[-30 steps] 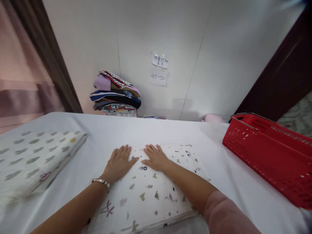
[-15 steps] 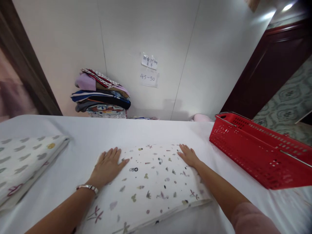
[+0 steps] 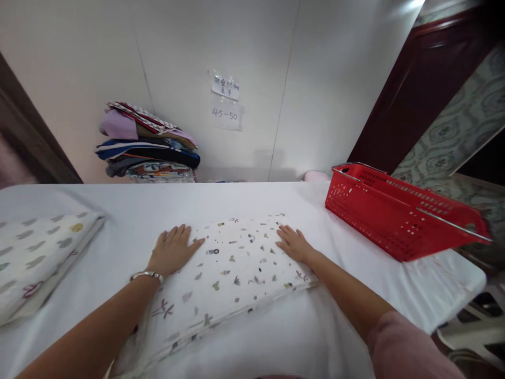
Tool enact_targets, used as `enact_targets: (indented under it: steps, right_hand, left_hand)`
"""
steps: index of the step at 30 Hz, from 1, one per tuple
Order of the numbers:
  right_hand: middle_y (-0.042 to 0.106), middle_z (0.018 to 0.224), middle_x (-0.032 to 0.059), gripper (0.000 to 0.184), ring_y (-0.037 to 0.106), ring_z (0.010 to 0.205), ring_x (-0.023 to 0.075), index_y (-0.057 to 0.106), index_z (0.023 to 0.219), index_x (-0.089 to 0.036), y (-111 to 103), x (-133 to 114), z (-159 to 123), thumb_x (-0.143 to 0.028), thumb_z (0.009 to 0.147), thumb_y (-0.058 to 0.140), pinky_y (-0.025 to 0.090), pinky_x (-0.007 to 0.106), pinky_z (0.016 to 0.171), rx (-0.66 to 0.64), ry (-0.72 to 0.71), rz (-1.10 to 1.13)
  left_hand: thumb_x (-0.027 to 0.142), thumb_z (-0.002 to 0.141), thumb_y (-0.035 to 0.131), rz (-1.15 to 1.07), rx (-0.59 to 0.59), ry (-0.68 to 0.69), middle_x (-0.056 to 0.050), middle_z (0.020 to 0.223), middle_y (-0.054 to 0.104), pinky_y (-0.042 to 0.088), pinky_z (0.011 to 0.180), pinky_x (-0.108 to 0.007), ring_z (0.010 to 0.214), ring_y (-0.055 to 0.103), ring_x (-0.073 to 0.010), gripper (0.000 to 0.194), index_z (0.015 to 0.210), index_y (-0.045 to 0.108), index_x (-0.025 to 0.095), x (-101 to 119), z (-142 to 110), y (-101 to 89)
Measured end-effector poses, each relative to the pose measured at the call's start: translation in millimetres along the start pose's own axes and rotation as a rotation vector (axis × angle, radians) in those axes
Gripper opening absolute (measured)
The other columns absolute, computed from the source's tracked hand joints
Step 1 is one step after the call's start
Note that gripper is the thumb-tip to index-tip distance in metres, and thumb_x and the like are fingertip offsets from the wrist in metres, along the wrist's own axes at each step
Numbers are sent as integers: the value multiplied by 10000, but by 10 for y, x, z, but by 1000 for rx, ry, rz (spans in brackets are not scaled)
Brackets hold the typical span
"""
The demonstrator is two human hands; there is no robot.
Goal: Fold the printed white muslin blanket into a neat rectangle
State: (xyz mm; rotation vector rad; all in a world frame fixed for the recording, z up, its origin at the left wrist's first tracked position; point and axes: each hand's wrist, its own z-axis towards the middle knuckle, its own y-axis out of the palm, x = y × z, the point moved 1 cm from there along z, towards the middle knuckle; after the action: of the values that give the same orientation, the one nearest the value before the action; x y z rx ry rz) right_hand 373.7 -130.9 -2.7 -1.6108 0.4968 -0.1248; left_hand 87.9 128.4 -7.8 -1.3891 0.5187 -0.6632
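A folded white cloth (image 3: 232,268) printed with small leaves, plants and dots lies on the white-covered table in front of me. My left hand (image 3: 172,249) rests flat on its left side, fingers spread, a silver bracelet at the wrist. On the cloth's far right part lies my right hand (image 3: 295,243), palm down with the fingers stretched out. Neither hand grips anything. The near edge of the cloth shows several layers and runs at a slant. Another folded cloth (image 3: 39,247), white with grey leaf-like shapes, lies to the left.
A red perforated plastic basket (image 3: 379,216) with metal handles stands on the right of the white table (image 3: 252,197). Behind the table, at the left, is a stack of folded fabrics (image 3: 150,145). Paper notes (image 3: 226,113) are taped to the wall.
My right hand has slid rightward across the cloth, away from my left hand, which has stayed at the left side. The view has turned right, so more of the basket shows.
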Motion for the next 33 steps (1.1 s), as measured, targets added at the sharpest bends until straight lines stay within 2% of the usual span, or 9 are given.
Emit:
enact_targets:
  steps: [3, 7, 10, 12, 15, 18, 24, 29, 33]
  right_hand:
    - [163, 1508, 72, 605, 79, 1389, 232, 323, 1398, -213, 0, 86, -214, -552, 901, 262, 75, 493, 1088, 46, 19, 42]
    - [213, 1493, 76, 640, 152, 1378, 219, 333, 1398, -197, 28, 347, -566, -578, 886, 281, 129, 425, 1104, 57, 59, 165]
    - [277, 1465, 110, 688, 228, 1358, 211, 356, 1388, -142, 22, 567, -800, -597, 880, 267, 167, 372, 1111, 115, 228, 303]
    - [253, 1474, 104, 691, 205, 1365, 204, 345, 1394, -143, 31, 644, -934, -596, 879, 267, 165, 363, 1115, 210, 284, 345]
    - [195, 1495, 62, 641, 136, 1382, 204, 338, 1399, -194, 109, 618, -1093, -572, 882, 306, 131, 397, 1120, 288, 181, 305]
    - [260, 1476, 40, 579, 163, 1376, 212, 363, 1383, -238, 203, 520, -1179, -533, 885, 351, 104, 435, 1115, 220, 109, 285]
    - [429, 1386, 81, 564, 370, 1287, 202, 459, 1319, -165, 161, 429, -1233, -508, 883, 355, 263, 345, 1071, 312, 237, 511]
    - [594, 1210, 59, 467, 557, 1075, 181, 534, 1253, -166, 115, 418, -1317, -385, 849, 450, 393, 275, 939, 321, 358, 403]
    - [675, 990, 55, 428, 608, 918, 182, 566, 1215, -149, 49, 415, -1293, -325, 841, 453, 427, 268, 833, 275, 404, 356]
  left_hand:
    - [646, 804, 206, -4, -10, -3, -159, 1468, 264, 172, 1066, -489, 1356, 194, -307, 794, 1344, 395, 95, -7, 40, -13]
    - [622, 806, 244, 8, -24, -1, -160, 1494, 185, 195, 1054, -514, 1367, 156, -321, 771, 1353, 383, 97, 44, 48, -91]
    - [583, 825, 250, -17, -62, 41, -152, 1495, 184, 202, 1053, -517, 1368, 166, -311, 726, 1359, 377, 108, 171, -145, -187]
    - [576, 836, 257, -51, -79, 133, -130, 1497, 191, 201, 1063, -500, 1367, 185, -292, 701, 1366, 375, 132, 280, -397, -223]
    - [582, 845, 282, -88, -72, 285, -92, 1491, 229, 219, 1067, -475, 1356, 227, -280, 657, 1355, 404, 186, 416, -841, -193]
    - [574, 860, 287, -96, -57, 344, -79, 1472, 279, 203, 1076, -477, 1352, 242, -268, 629, 1357, 402, 205, 488, -1151, -128]
    - [529, 883, 295, -153, 13, 279, -112, 1436, 349, 261, 1058, -466, 1327, 302, -264, 574, 1288, 486, 170, 536, -1324, -140]
    - [563, 860, 359, -179, 111, 374, -117, 1407, 395, 273, 1061, -465, 1295, 359, -264, 586, 1270, 503, 170, 473, -1612, -174]
    - [537, 842, 421, -143, 146, 415, -98, 1373, 449, 307, 1046, -458, 1264, 404, -262, 546, 1260, 511, 198, 351, -1826, -208]
